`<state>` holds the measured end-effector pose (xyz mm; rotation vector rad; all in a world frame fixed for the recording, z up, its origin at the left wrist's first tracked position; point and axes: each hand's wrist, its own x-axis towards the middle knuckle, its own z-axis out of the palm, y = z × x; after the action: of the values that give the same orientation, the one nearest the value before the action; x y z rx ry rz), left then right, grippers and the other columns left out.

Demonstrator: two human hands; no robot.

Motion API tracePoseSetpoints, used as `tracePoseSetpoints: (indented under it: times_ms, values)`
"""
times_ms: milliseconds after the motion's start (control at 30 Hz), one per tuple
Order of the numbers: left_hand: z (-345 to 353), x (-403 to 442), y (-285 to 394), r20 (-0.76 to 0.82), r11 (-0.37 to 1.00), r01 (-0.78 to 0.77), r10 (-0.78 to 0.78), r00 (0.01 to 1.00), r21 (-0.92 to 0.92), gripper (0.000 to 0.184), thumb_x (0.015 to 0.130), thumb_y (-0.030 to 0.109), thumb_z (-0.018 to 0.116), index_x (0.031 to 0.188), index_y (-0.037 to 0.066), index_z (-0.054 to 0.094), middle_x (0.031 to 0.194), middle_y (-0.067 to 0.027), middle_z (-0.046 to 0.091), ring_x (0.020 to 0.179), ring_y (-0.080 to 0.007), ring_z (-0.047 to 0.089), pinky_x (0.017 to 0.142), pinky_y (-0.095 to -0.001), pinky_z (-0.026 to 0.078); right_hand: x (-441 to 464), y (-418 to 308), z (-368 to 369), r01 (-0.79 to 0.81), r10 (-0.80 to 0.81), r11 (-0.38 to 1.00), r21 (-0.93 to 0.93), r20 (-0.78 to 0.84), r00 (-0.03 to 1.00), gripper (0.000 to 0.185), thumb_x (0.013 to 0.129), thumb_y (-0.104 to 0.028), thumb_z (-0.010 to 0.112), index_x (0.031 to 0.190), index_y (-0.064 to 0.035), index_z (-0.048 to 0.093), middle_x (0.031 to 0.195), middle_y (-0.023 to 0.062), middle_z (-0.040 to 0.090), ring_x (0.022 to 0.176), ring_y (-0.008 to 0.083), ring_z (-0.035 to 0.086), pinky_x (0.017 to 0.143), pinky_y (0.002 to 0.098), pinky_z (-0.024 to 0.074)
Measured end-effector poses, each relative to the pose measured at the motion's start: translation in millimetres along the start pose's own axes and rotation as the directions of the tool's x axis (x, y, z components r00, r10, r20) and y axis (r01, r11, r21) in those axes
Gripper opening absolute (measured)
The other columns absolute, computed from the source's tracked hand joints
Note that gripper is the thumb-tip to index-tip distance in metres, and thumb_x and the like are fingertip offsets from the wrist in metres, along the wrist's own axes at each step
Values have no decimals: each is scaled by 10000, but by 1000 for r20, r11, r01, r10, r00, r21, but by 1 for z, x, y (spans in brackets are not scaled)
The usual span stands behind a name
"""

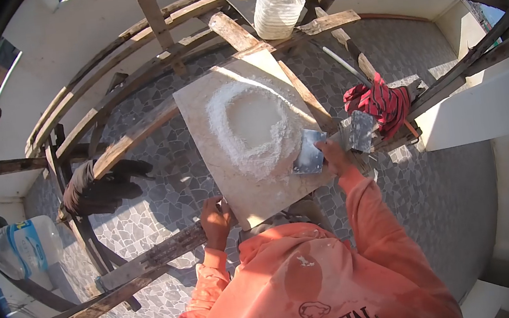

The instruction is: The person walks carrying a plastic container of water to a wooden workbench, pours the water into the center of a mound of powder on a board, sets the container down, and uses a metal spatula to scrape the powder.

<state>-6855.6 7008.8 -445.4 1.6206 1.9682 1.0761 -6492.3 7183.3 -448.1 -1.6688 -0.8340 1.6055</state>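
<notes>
A square beige tile (pixel 253 200) with a marbled look rests tilted across wooden beams in front of me. On it lies a ring of white powder (pixel 225 131), with a pool of whitish liquid (pixel 256 120) in its middle. My right hand (pixel 334 157) is closed around a flat metal scraper (pixel 309 152), whose blade sits over the tile's right edge beside the powder. At the tile's lower left edge, my left hand (pixel 216 221) has its fingers curled against the border, seemingly gripping it; the fingertips are partly hidden.
A translucent ribbed container (pixel 278 10) stands behind the tile. On the right beams are a red striped cloth (pixel 381 102) and another flat metal blade (pixel 362 130). Dark cloth (pixel 102 187) and a large plastic bottle (pixel 27 246) are left. Wooden beams (pixel 137 138) surround the stone-patterned floor (pixel 158 202).
</notes>
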Motion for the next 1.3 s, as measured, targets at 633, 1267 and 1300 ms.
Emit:
tracePoseSetpoints:
  times_ms: [633,1267,1300]
  values:
    - [0,1,1,-40,1000,6,-8,999,-29,102,870,87,626,933,8,641,879,-169,634,786,-346,629,686,-399,511,58,-121,62,336,-375,584,-739,121,919,386,798,-291,618,992,37,682,902,232,699,847,327,707,758,426,534]
    - [3,1,0,-36,994,104,-106,994,-44,126,847,80,636,964,34,637,891,-161,628,744,-346,628,652,-415,497,35,-48,-18,59,-57,993,-100,20,998,264,823,-138,649,980,74,639,855,82,630,736,178,612,615,352,477]
    - [3,1,0,-32,995,93,-95,995,-43,125,849,81,635,966,34,638,889,-160,628,739,-344,627,649,-414,496,53,-35,-19,78,-75,989,-125,32,997,277,818,-150,652,983,72,641,864,83,639,743,180,616,630,357,478]
